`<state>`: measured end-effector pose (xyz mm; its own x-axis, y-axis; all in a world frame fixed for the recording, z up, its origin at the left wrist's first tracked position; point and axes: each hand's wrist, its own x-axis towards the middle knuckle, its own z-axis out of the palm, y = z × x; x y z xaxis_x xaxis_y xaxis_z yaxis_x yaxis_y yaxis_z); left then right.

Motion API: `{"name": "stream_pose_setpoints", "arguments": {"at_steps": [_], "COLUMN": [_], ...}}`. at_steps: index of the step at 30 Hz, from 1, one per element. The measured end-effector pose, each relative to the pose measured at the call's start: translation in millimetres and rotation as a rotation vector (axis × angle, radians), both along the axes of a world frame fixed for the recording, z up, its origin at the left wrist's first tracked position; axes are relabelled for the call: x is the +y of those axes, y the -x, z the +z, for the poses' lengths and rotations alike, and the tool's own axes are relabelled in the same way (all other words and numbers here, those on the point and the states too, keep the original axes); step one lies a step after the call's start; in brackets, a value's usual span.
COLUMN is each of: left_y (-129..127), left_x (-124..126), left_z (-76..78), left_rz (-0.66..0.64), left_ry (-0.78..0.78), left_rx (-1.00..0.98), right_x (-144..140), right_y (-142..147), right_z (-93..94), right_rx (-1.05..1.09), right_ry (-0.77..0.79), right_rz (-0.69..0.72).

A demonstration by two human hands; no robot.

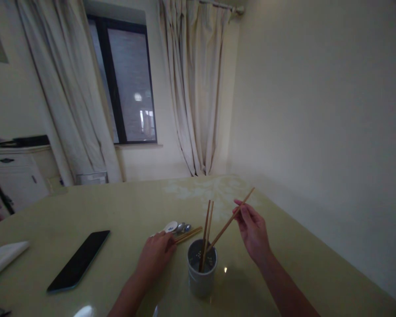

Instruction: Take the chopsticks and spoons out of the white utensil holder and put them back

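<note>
A grey cylindrical holder point(202, 273) stands on the pale green table point(119, 211) near the front edge, with two wooden chopsticks point(206, 233) upright inside it. My right hand point(252, 231) pinches another chopstick point(232, 219) at its upper half; its lower tip angles down into the holder's mouth. My left hand point(155, 254) rests palm-down on the table left of the holder, over the ends of a pile of cutlery: more chopsticks point(188, 234), metal spoons point(183, 227) and a white ceramic spoon point(170, 226).
A black phone point(79, 260) lies face-down on the table's left side. A folded white cloth point(3, 257) sits at the far left edge. Behind the table are a curtained window point(128, 83), a white cabinet point(13, 176) and a plain wall on the right.
</note>
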<state>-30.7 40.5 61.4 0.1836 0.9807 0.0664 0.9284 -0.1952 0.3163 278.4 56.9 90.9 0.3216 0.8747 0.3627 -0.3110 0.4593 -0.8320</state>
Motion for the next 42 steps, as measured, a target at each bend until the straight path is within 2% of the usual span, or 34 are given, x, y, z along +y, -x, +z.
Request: {"name": "stream_pose_setpoints", "arguments": {"at_steps": [5,9,12,17,20,22,24,27,30,32,35,38,42], "left_y": [1,1,-3,-28,-42,-41,-33,-15,-3,-2,-5,-7,-8], "left_x": [0,2,5,0,-4,-2,2,8,8,6,4,4,3], "left_z": [-5.9,-11.9,-16.1,-20.0,-21.8,-22.5,-22.2,-19.3,-15.2,-12.8,-10.7,-10.7,-12.6], "left_rz": [-0.02,-0.037,-0.036,-0.12,-0.164,-0.158,-0.108,-0.018,0.025,0.033,0.031,0.027,0.031], "left_ry": [-0.013,-0.085,-0.12,-0.074,-0.052,-0.068,-0.128,-0.202,-0.16,-0.109,-0.054,-0.025,-0.024], "left_rx": [0.003,-0.031,-0.209,-0.643,-0.751,-0.771,-0.699,-0.38,-0.068,0.023,0.044,0.017,0.024], "right_x": [-16,-12,-3,3,2,1,3,9,15,16,11,3,-7], "right_y": [30,37,38,52,61,59,48,19,-10,-22,-26,-17,5], "right_z": [-0.7,-10.7,-23.6,-45.1,-47.9,-43.0,-33.8,-17.9,-6.0,-0.6,5.0,7.7,5.9], "right_rx": [-0.214,-0.23,-0.24,-0.323,-0.313,-0.257,-0.18,-0.095,-0.013,0.07,0.165,0.193,0.053], "right_ry": [0.03,0.086,0.169,0.269,0.26,0.237,0.195,0.11,0.043,-0.009,-0.064,-0.068,-0.037], "right_rz": [0.195,0.177,0.16,0.358,0.385,0.329,0.21,-0.046,-0.245,-0.312,-0.292,-0.184,-0.004]}}
